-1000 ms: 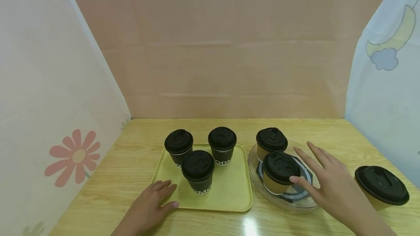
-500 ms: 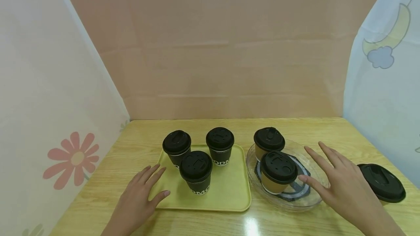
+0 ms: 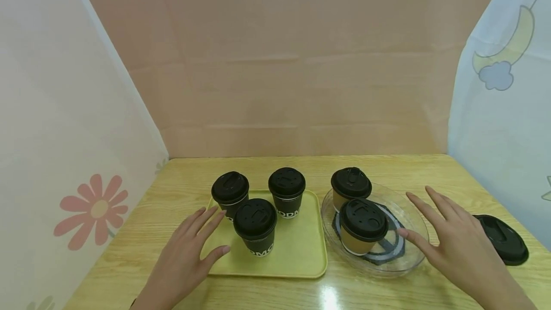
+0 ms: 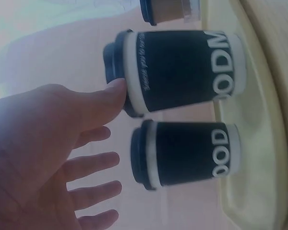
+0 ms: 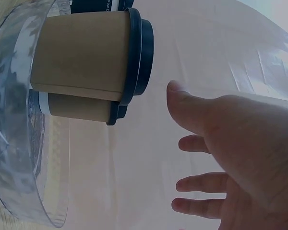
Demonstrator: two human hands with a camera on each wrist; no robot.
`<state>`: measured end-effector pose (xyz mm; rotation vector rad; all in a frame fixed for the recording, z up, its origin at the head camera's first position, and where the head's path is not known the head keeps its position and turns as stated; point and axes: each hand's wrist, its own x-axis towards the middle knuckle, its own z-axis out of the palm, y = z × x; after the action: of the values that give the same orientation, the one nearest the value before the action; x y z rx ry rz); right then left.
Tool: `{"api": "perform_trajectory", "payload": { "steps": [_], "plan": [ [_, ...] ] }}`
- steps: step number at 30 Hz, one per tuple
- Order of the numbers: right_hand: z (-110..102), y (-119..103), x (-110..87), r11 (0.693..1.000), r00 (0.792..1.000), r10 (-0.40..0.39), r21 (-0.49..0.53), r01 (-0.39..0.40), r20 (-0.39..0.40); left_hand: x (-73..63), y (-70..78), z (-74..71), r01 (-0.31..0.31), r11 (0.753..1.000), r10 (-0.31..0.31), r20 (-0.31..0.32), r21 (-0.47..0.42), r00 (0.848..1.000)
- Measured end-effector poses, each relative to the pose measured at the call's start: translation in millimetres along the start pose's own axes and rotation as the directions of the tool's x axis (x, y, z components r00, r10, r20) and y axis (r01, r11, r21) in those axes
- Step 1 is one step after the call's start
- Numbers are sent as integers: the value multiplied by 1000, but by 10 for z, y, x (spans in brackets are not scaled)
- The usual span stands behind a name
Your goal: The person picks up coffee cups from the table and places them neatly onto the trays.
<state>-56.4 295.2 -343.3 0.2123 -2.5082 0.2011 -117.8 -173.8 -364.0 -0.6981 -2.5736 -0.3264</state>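
Note:
In the head view, my left hand (image 3: 182, 255) hovers over the left edge of a yellow tray (image 3: 297, 255), its fingers spread and holding nothing. Three black paper cups with black lids stand upright on that tray; the front cup (image 3: 256, 226) is nearest my thumb. In the left wrist view, the thumb overlaps a cup's lid (image 4: 116, 62). To the right, a clear round plate (image 3: 387, 271) carries two brown lidded cups, front (image 3: 361, 228) and back (image 3: 350, 185). My right hand (image 3: 458, 245), fingers apart, floats over the plate's right side without touching the cups.
A black lid (image 3: 501, 240) shows at the far right, partly behind my right hand; what lies under it is hidden. The wooden tabletop (image 3: 301, 295) meets a beige backdrop (image 3: 301, 85) behind and pale printed sheets (image 3: 99, 123) at the sides.
My left hand has come up off the tray's front left corner and spread its fingers. My right hand has drawn rightward, away from the front brown cup. The cups have stayed put.

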Motion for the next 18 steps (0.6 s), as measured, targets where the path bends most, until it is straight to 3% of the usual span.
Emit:
{"api": "perform_trajectory", "payload": {
  "steps": [11, 18],
  "plan": [
    [-20, 91, -49, 999, 999, 36, 1, -36, 1, 172, 210, -128, -39, 999, 40, 37, -23, 999],
    [-28, 145, -56, 999, 999, 36, -17, -36, -6, 273, 348, -162, -135, 991, 134, -27, -22, 991]
  ]
}}
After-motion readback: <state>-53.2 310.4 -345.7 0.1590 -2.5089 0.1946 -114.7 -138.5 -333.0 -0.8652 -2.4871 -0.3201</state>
